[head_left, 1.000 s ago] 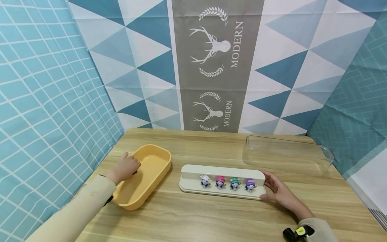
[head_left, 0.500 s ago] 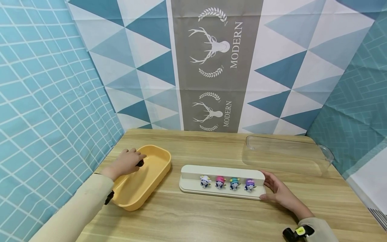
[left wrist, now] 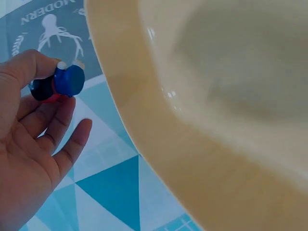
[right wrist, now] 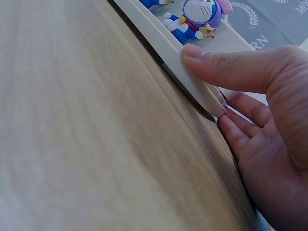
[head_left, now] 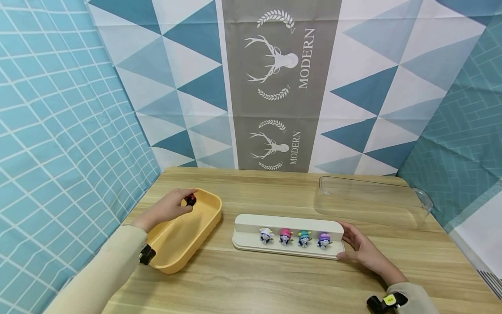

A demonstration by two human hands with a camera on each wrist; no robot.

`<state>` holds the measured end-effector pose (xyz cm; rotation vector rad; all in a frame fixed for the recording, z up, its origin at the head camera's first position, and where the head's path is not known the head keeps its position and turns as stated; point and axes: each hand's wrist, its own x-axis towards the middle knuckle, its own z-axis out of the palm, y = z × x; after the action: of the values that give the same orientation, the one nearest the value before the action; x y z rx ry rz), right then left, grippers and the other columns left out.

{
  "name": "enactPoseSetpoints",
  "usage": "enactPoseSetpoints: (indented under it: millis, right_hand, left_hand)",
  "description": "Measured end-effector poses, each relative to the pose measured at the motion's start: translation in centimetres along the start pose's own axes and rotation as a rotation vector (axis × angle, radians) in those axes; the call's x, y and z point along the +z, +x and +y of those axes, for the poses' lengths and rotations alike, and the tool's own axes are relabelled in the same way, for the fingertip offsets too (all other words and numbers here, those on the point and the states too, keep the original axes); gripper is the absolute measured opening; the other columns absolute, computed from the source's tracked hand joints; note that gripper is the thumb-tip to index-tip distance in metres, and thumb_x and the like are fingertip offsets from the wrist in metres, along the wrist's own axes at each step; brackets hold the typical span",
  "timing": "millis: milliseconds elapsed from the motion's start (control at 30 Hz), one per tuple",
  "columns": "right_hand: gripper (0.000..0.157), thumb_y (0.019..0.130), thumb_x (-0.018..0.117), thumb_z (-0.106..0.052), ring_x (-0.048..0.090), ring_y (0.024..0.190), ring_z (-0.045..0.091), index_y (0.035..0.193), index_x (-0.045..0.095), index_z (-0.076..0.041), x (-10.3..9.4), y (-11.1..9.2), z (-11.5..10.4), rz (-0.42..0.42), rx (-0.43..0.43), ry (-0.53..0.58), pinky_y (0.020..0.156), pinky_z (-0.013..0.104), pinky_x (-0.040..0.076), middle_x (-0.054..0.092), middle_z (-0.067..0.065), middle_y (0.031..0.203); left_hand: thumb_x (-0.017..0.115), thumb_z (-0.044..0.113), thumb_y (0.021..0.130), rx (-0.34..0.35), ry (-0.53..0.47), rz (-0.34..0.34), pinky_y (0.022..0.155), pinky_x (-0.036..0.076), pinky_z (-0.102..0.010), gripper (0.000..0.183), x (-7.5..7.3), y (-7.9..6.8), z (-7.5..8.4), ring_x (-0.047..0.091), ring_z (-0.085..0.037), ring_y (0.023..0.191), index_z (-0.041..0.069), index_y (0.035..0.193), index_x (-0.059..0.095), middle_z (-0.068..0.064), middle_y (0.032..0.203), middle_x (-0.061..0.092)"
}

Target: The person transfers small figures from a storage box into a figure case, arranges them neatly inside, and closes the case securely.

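My left hand [head_left: 169,208] pinches a small figurine [head_left: 190,199] between thumb and fingers, over the yellow tray [head_left: 198,235]. In the left wrist view this figurine [left wrist: 67,81] shows blue, black and red parts, and the other fingers spread away from it. My right hand [head_left: 366,252] grips the right end of a cream display stand [head_left: 251,221], thumb on the front edge and fingers behind. Several figurines stand in a row on it: white-hatted [head_left: 266,236], pink-hatted [head_left: 286,237], green-hatted [head_left: 304,238] and purple-hatted [head_left: 323,240]. The purple figurine [right wrist: 199,14] holds a gold star, close to my right thumb.
A clear plastic cover [head_left: 368,203] lies at the back right of the wooden table [head_left: 251,283]. Patterned cloth walls [head_left: 270,144] rise along the back and sides. The tray stands near the left wall.
My left hand has risen and moved right and back over the tray, turning so the pinched figurine comes into sight. The right hand and the stand have stayed put.
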<state>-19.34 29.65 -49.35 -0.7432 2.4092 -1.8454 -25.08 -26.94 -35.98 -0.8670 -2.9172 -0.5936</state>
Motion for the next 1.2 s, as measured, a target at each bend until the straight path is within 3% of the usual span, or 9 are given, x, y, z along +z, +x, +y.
enactPoseSetpoints:
  millis: [233, 333, 667, 867, 1200]
  right_hand:
    - [0.094, 0.072, 0.083, 0.004, 0.046, 0.121, -0.009, 0.147, 0.028, 0.012, 0.0, 0.0, -0.1, 0.001, 0.016, -0.004, 0.099, 0.010, 0.038, 0.041, 0.032, 0.142]
    - [0.094, 0.072, 0.083, 0.004, 0.046, 0.120, -0.010, 0.147, 0.028, 0.013, 0.0, 0.0, -0.1, 0.001, 0.022, -0.003, 0.098, 0.010, 0.038, 0.038, 0.037, 0.141]
    - [0.094, 0.071, 0.083, 0.004, 0.046, 0.120, -0.009, 0.147, 0.029, 0.012, 0.0, 0.0, 0.1, 0.003, 0.017, -0.015, 0.099, 0.011, 0.038, 0.045, 0.023, 0.140]
    - [0.094, 0.070, 0.083, 0.005, 0.046, 0.120, -0.009, 0.147, 0.028, 0.012, 0.0, 0.0, 0.1, 0.003, 0.016, -0.017, 0.099, 0.011, 0.038, 0.043, 0.029, 0.140]
    - [0.094, 0.071, 0.083, 0.005, 0.046, 0.121, -0.009, 0.147, 0.029, 0.012, 0.0, 0.0, 0.1, 0.002, 0.006, -0.015, 0.099, 0.010, 0.038, 0.044, 0.028, 0.140]
  left_hand:
    - [0.065, 0.001, 0.091, -0.039, -0.181, 0.068, 0.077, 0.053, -0.035, 0.053, 0.4, 0.3, 0.8, 0.060, -0.029, 0.100, -0.013, 0.139, 0.046, -0.016, 0.109, 0.066]
    - [0.064, -0.003, 0.091, -0.033, -0.243, 0.085, 0.079, 0.054, -0.034, 0.052, 0.6, 0.5, 1.2, 0.061, -0.031, 0.101, -0.014, 0.139, 0.046, -0.020, 0.112, 0.066]
    - [0.061, -0.009, 0.091, -0.015, -0.469, 0.067, 0.078, 0.054, -0.023, 0.052, 1.3, 1.1, 2.2, 0.064, -0.026, 0.098, -0.013, 0.140, 0.045, -0.027, 0.120, 0.063]
    - [0.063, -0.008, 0.091, -0.015, -0.567, 0.021, 0.082, 0.054, -0.025, 0.053, 1.7, 1.5, 3.0, 0.063, -0.024, 0.104, -0.012, 0.140, 0.046, -0.026, 0.122, 0.062]
    - [0.066, -0.007, 0.090, -0.017, -0.716, -0.075, 0.087, 0.055, -0.029, 0.057, 2.8, 2.1, 4.8, 0.063, -0.026, 0.113, -0.003, 0.144, 0.048, -0.022, 0.128, 0.062]
